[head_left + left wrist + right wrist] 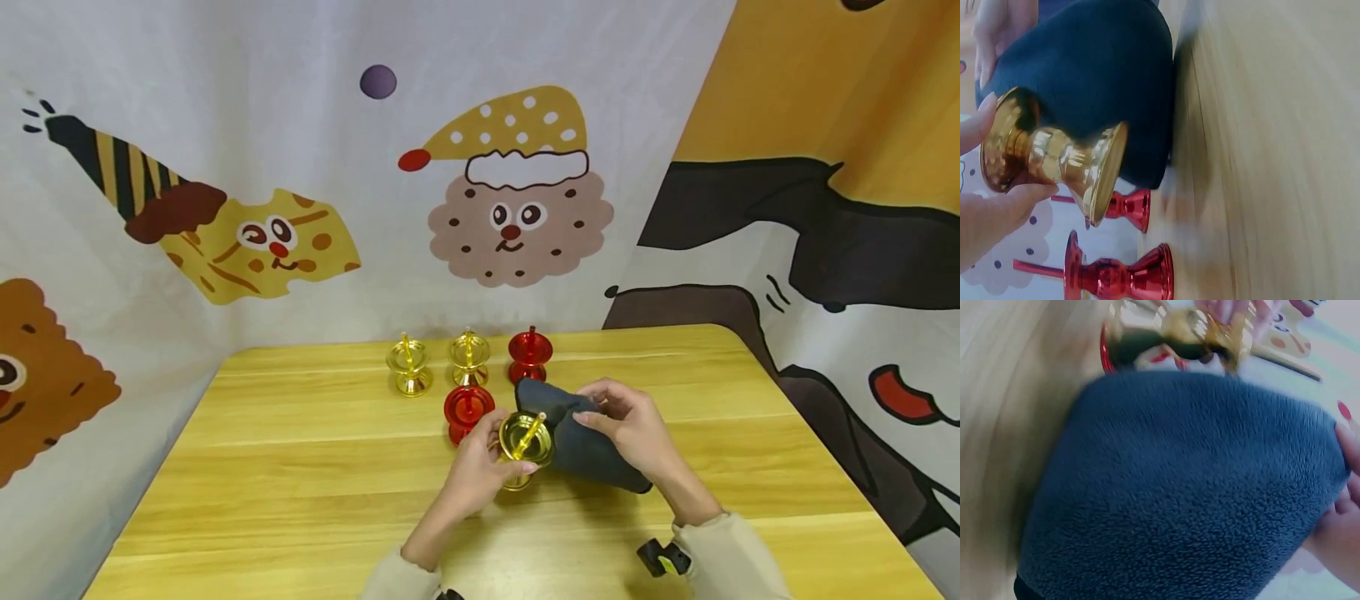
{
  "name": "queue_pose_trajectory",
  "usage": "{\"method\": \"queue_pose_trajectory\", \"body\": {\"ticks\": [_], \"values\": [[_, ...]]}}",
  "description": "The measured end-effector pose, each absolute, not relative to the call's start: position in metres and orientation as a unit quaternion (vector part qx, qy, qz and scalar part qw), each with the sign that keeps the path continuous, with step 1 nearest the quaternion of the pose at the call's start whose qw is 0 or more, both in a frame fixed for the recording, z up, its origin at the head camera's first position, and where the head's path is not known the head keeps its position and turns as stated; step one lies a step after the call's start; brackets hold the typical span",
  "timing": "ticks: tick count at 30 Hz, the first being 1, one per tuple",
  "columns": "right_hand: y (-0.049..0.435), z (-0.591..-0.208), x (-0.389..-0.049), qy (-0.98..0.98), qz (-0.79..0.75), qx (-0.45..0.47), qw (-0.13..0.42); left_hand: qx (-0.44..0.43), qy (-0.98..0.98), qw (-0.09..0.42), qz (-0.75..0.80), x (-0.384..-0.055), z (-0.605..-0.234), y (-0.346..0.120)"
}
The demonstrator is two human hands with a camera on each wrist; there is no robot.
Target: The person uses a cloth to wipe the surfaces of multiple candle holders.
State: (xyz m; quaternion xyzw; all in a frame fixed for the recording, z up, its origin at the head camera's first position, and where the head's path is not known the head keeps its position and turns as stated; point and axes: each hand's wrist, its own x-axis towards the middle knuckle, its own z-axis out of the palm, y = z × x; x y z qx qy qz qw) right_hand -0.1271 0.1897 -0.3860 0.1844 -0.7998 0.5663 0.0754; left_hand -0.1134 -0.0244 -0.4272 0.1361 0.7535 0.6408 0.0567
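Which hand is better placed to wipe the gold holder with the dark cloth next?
Probably the right hand: it grips the dark cloth close beside the gold holder, while the left hand is occupied with holding that gold holder.

Lt-wood tbl [300, 483]; wht cartoon-print backdrop [300, 108] bhd, w/ soft folds.

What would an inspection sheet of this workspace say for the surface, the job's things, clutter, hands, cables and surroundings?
Surface: table, wood-grained, some glare near the person.
Job's things: gold holder, held off the table; dark cloth beside it; two other gold holders and two red holders stand farther back.
Clutter: nothing seen.
Grippers: left hand grips the gold holder; right hand pinches the cloth.
Cables: nothing seen.
Surroundings: cartoon-printed fabric behind the table.
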Motion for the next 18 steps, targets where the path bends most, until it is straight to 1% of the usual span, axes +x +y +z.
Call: {"method": "queue_pose_trajectory", "body": {"ticks": [3, 5, 12, 15, 18], "values": [[0.180, -0.392, -0.123, -0.807, 0.558, 0.175, 0.076, 0.129, 0.736, 0.046, 0.663, -0.113, -0.428, -0.021], [0.175, -0.398, -0.119, -0.820, 0.537, 0.187, 0.071, 0.132, 0.728, 0.038, 0.672, -0.113, -0.429, -0.019], [0.166, -0.408, -0.107, -0.856, 0.451, 0.237, 0.081, 0.129, 0.713, 0.025, 0.689, -0.110, -0.433, -0.021], [0.165, -0.408, -0.105, -0.861, 0.445, 0.234, 0.075, 0.134, 0.711, 0.029, 0.690, -0.110, -0.432, -0.022], [0.167, -0.408, -0.107, -0.867, 0.429, 0.238, 0.085, 0.148, 0.709, 0.061, 0.687, -0.111, -0.430, -0.025]]}}
